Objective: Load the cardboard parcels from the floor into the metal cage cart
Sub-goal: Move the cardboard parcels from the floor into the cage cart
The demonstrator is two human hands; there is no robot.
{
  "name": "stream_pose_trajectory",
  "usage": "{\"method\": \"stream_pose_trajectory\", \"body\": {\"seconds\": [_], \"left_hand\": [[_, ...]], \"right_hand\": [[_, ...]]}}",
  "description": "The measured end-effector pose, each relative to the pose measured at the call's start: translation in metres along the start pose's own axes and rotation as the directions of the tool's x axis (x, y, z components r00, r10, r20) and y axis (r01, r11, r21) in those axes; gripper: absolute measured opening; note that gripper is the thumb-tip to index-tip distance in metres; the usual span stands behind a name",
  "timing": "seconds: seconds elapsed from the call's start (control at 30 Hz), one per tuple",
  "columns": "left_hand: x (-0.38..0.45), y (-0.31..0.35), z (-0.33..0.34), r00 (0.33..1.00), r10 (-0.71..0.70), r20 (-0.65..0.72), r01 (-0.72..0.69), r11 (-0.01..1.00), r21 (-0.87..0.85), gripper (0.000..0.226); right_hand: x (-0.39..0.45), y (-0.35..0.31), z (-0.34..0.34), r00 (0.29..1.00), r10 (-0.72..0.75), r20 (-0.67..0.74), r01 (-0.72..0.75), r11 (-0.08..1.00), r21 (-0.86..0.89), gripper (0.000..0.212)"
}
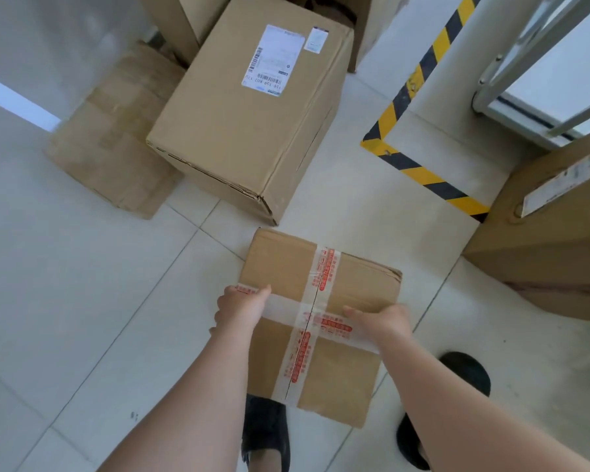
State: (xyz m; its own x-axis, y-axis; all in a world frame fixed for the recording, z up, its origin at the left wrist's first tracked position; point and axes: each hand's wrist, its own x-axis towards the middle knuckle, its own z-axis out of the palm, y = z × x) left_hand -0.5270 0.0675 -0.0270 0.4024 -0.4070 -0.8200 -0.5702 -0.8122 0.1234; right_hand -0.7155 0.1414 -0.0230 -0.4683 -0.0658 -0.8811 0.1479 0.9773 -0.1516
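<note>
Head view, parcel: the small brown cardboard parcel crossed with clear red-printed tape (321,321) is between my two hands, above the pale tiled floor (82,301) and just in front of my black shoes (266,434).
Head view, left hand: my left hand (241,306) grips the parcel's left edge, thumb on top along the tape, fingers curled down over the side.
Head view, right hand: my right hand (380,321) grips the right edge, thumb lying on the top face, fingers wrapped over the side and hidden.
Head view, other parcels: a large brown cardboard box with a white shipping label (249,120) stands on the floor just beyond; a flatter worn brown box (113,137) lies against its left side; another labelled brown carton (552,233) sits at the right.
Head view, cart: grey metal cage bars (511,59) show at top right, beside yellow-and-black hazard tape (419,172) on the floor.
</note>
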Motion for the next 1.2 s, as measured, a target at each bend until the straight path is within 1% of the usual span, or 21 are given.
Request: {"method": "stream_pose_trajectory", "body": {"seconds": [0.07, 0.13, 0.2, 0.27, 0.33, 0.37, 0.4, 0.47, 0.5, 0.53, 0.57, 0.63, 0.7, 0.77, 0.83, 0.93, 1.0, 1.07, 1.2], "left_hand": [[-0.009, 0.006, -0.001, 0.999, 0.03, -0.018, -0.03, 1.0, 0.003, 0.068], [-0.026, 0.014, -0.003, 0.996, 0.083, -0.016, -0.083, 0.996, 0.034, 0.06], [-0.04, 0.022, 0.0, 0.993, 0.12, 0.023, -0.121, 0.991, 0.05, 0.06], [-0.042, 0.031, 0.007, 0.991, 0.119, 0.062, -0.122, 0.991, 0.051, 0.063], [-0.037, 0.037, 0.018, 0.988, 0.111, 0.106, -0.114, 0.993, 0.015, 0.057], [-0.033, 0.038, 0.023, 0.988, 0.115, 0.102, -0.118, 0.993, 0.015, 0.055], [-0.031, 0.037, 0.028, 0.99, 0.123, 0.071, -0.125, 0.992, 0.03, 0.056], [-0.022, 0.034, 0.035, 0.989, 0.142, -0.035, -0.139, 0.986, 0.089, 0.065], [-0.018, 0.032, 0.039, 0.987, 0.153, -0.055, -0.146, 0.982, 0.117, 0.07], [-0.015, 0.031, 0.042, 0.987, 0.159, -0.038, -0.153, 0.98, 0.126, 0.072], [-0.009, 0.029, 0.046, 0.987, 0.159, 0.0, -0.159, 0.983, 0.091, 0.069], [-0.006, 0.029, 0.054, 0.987, 0.137, 0.079, -0.136, 0.99, -0.024, 0.058], [-0.008, 0.029, 0.06, 0.99, 0.131, 0.061, -0.126, 0.988, -0.088, 0.053], [-0.019, 0.034, 0.059, 0.987, 0.159, -0.005, -0.159, 0.985, -0.06, 0.056], [-0.037, 0.046, 0.052, 0.978, 0.201, -0.053, -0.202, 0.979, -0.008, 0.065], [-0.072, 0.073, 0.032, 0.963, 0.261, -0.072, -0.26, 0.965, 0.027, 0.065], [-0.103, 0.097, 0.014, 0.942, 0.32, -0.102, -0.317, 0.947, 0.048, 0.063], [-0.141, 0.123, -0.007, 0.922, 0.36, -0.145, -0.354, 0.933, 0.067, 0.066], [-0.223, 0.168, -0.052, 0.877, 0.438, -0.196, -0.442, 0.897, 0.027, 0.061]], "right_hand": [[-0.001, -0.008, -0.006, 0.997, -0.073, -0.004, 0.073, 0.997, -0.032, 0.074], [-0.009, -0.019, -0.012, 0.989, -0.132, 0.06, 0.136, 0.988, -0.069, 0.079], [-0.017, -0.029, -0.009, 0.981, -0.16, 0.113, 0.178, 0.968, -0.176, 0.083], [-0.019, -0.041, -0.007, 0.984, -0.162, 0.07, 0.173, 0.961, -0.214, 0.079], [-0.012, -0.045, -0.011, 0.991, -0.134, -0.019, 0.127, 0.968, -0.218, 0.082], [-0.006, -0.044, -0.015, 0.991, -0.12, -0.067, 0.101, 0.965, -0.242, 0.088], [0.002, -0.039, -0.019, 0.986, -0.119, -0.113, 0.086, 0.962, -0.261, 0.095], [0.021, -0.027, -0.027, 0.975, -0.139, -0.174, 0.092, 0.962, -0.255, 0.107], [0.031, -0.021, -0.029, 0.972, -0.146, -0.184, 0.103, 0.969, -0.226, 0.113], [0.039, -0.015, -0.031, 0.973, -0.15, -0.174, 0.116, 0.975, -0.19, 0.118], [0.046, -0.01, -0.032, 0.976, -0.145, -0.159, 0.123, 0.982, -0.144, 0.121], [0.053, -0.003, -0.034, 0.981, -0.115, -0.155, 0.109, 0.993, -0.048, 0.117], [0.052, 0.003, -0.037, 0.985, -0.077, -0.152, 0.081, 0.996, 0.022, 0.105], [0.044, 0.008, -0.042, 0.989, -0.04, -0.14, 0.052, 0.996, 0.079, 0.093], [0.031, 0.008, -0.054, 0.988, -0.05, -0.147, 0.065, 0.993, 0.101, 0.087], [0.0, -0.011, -0.084, 0.977, -0.102, -0.187, 0.119, 0.989, 0.082, 0.093], [-0.026, -0.036, -0.113, 0.958, -0.158, -0.241, 0.173, 0.984, 0.042, 0.095], [-0.058, -0.065, -0.145, 0.934, -0.226, -0.277, 0.24, 0.971, 0.016, 0.098], [-0.132, -0.119, -0.215, 0.877, -0.35, -0.328, 0.367, 0.93, -0.012, 0.098]]}}
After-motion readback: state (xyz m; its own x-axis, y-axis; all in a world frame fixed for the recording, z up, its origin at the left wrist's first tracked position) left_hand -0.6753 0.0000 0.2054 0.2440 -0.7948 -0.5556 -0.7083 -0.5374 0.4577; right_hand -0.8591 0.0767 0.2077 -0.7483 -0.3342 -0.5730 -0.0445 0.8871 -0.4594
